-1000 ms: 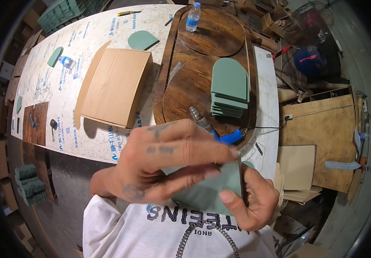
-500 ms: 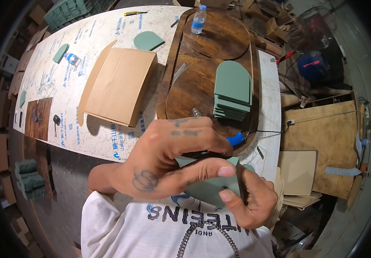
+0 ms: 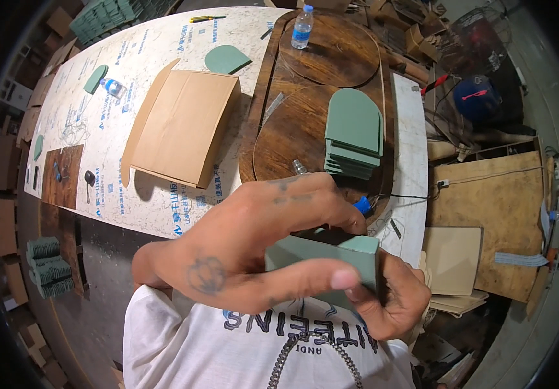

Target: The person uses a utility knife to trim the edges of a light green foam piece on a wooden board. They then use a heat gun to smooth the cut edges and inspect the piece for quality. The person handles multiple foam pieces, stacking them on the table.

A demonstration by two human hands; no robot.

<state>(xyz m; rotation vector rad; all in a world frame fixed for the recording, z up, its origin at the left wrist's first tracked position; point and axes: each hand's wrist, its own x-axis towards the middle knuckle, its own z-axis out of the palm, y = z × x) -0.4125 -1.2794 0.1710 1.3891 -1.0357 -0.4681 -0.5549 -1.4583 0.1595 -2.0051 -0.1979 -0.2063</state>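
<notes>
Close to my chest is a green, straight-edged piece (image 3: 315, 255), a folded panel or small box; I cannot tell which. My left hand (image 3: 240, 240) reaches across it, thumb along the near side and bent fingers over the far side. At its right end, my right hand (image 3: 399, 298) is closed round it, thumb in front; most of its fingers are hidden. Beyond my hands, a stack of green arch-shaped boards (image 3: 355, 123) lies on a dark wooden tray (image 3: 279, 139). A blue object (image 3: 362, 205) shows just behind my left fingertips.
Left of the tray, a brown cardboard carton (image 3: 179, 126) lies on the white table (image 3: 156, 214). Loose green boards (image 3: 226, 59), a water bottle (image 3: 302, 27) on the tray and another bottle (image 3: 113, 88) lie farther off. Cardboard sheets (image 3: 453, 259) lean at the right.
The green piece has turned so its long edge lies more level and its end faces up. My right hand has shifted slightly right, and my left thumb has moved along the near side.
</notes>
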